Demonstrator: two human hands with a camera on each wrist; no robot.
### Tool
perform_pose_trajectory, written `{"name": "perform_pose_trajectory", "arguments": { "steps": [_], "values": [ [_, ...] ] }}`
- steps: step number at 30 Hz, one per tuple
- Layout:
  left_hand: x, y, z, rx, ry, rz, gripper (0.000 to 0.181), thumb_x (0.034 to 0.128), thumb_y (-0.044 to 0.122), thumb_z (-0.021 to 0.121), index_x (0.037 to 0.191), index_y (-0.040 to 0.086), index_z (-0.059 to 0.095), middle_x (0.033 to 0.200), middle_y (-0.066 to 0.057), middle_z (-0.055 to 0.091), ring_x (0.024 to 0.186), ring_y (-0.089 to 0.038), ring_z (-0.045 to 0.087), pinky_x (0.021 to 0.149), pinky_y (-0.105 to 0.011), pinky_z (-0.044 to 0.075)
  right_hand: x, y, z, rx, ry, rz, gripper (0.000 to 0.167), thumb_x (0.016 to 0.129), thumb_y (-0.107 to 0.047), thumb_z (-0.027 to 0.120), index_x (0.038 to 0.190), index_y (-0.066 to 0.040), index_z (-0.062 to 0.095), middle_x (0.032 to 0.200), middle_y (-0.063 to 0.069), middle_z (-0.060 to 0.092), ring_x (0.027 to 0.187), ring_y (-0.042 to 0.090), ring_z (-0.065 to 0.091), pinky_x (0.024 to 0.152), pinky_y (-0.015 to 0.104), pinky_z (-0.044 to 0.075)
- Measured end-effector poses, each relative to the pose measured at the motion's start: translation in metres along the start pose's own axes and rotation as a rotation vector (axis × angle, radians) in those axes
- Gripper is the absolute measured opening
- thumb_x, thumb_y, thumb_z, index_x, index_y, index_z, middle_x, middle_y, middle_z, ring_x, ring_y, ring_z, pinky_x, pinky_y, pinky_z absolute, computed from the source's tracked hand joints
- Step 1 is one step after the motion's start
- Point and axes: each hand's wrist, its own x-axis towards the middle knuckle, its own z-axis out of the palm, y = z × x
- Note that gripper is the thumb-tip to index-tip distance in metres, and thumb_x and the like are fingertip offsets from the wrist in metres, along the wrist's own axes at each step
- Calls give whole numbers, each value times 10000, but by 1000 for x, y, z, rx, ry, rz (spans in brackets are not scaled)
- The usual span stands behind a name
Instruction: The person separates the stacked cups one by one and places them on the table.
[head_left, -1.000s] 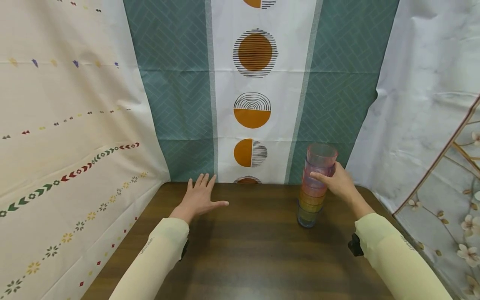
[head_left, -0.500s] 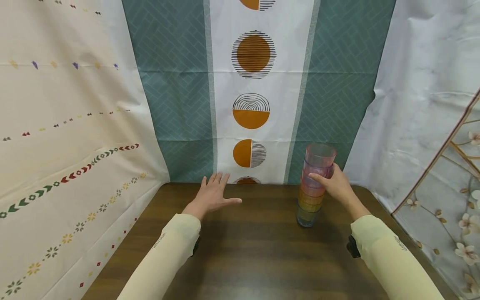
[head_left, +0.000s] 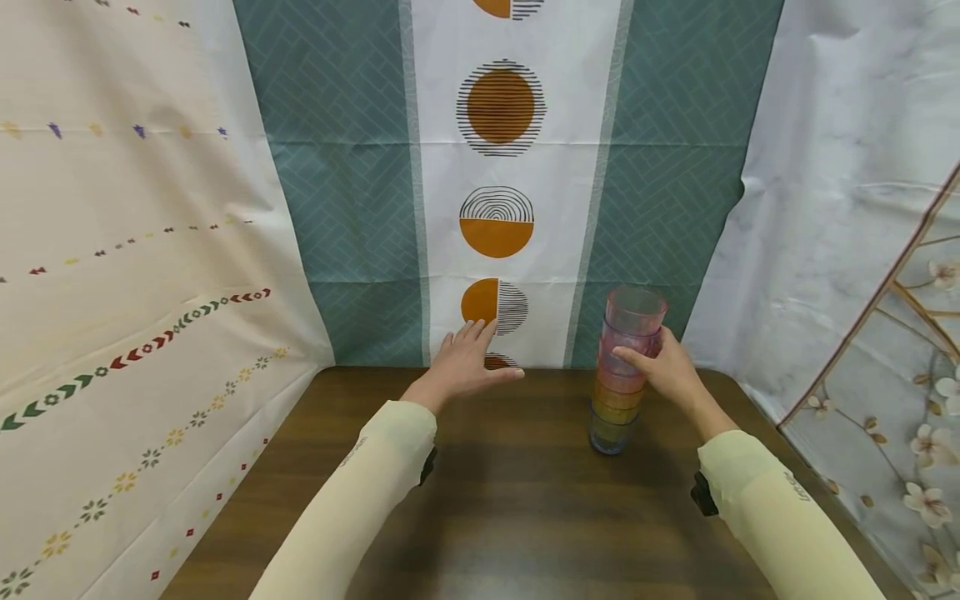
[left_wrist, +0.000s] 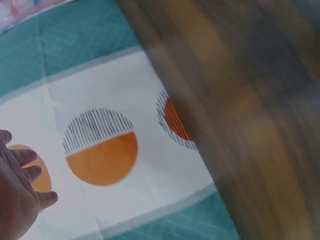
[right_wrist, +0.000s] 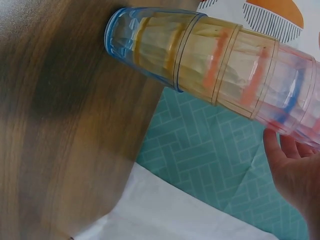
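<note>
A tall stack of nested clear plastic cups (head_left: 618,392) is at the right of the table, pink at the top, then purple, pink and amber, with a blue cup at the bottom. My right hand (head_left: 670,375) grips its upper part from the right, thumb across the near side. In the right wrist view the stack (right_wrist: 200,55) reaches down to the wood, though whether its base touches cannot be told. My left hand (head_left: 461,367) is held in the air left of the stack, fingers spread and holding nothing.
The dark wooden table (head_left: 510,517) ends at a hanging teal and white cloth (head_left: 360,208) with orange circles. A cream patterned cloth (head_left: 150,375) hangs at the left, and a white floral cloth (head_left: 825,250) at the right.
My left hand has moved right and slightly up, towards the stack, with its fingers still spread. The right hand keeps its hold on the cups, nearly unmoved.
</note>
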Motion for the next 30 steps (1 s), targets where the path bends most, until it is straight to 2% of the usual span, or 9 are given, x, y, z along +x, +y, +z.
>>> {"name": "perform_pose_trajectory", "arguments": {
  "steps": [6, 11, 16, 22, 30],
  "values": [
    [15, 22, -6, -6, 6, 47, 1036, 825, 797, 518, 1603, 205, 173, 1637, -45, 211, 1506, -271, 136, 1181, -567, 99, 0, -1, 1, 21, -2, -5, 962, 906, -508, 684, 1525, 43, 197, 1439, 304, 423, 1295, 478, 446, 1062, 601, 359],
    [26, 34, -7, -29, 6, 63, 1027, 832, 782, 527, 1605, 213, 164, 1637, -44, 211, 1500, -253, 159, 1185, -542, 127, 1, 0, 2, 34, -8, -6, 953, 905, -501, 688, 1526, 35, 202, 1444, 294, 421, 1297, 472, 448, 1064, 600, 359],
    [36, 46, -8, -131, 12, 56, 1036, 828, 769, 549, 1605, 199, 169, 1633, -63, 218, 1489, -285, 195, 1186, -518, 160, 0, 1, 1, 44, -12, 1, 959, 908, -500, 686, 1533, 28, 187, 1456, 290, 408, 1308, 469, 437, 1069, 603, 351],
    [45, 61, -11, -275, 7, 37, 1060, 795, 771, 595, 1603, 222, 183, 1624, -36, 252, 1479, -254, 236, 1170, -497, 230, 0, 1, 1, 52, -16, -3, 946, 916, -494, 678, 1536, 26, 188, 1455, 291, 412, 1309, 472, 437, 1070, 604, 348],
    [59, 86, -14, -370, 1, 48, 1031, 805, 696, 662, 1599, 225, 203, 1613, -25, 279, 1461, -237, 286, 1142, -479, 303, 1, 1, 2, 66, -17, -19, 905, 923, -479, 675, 1527, 14, 216, 1448, 279, 425, 1298, 470, 454, 1059, 606, 362]
  ]
}}
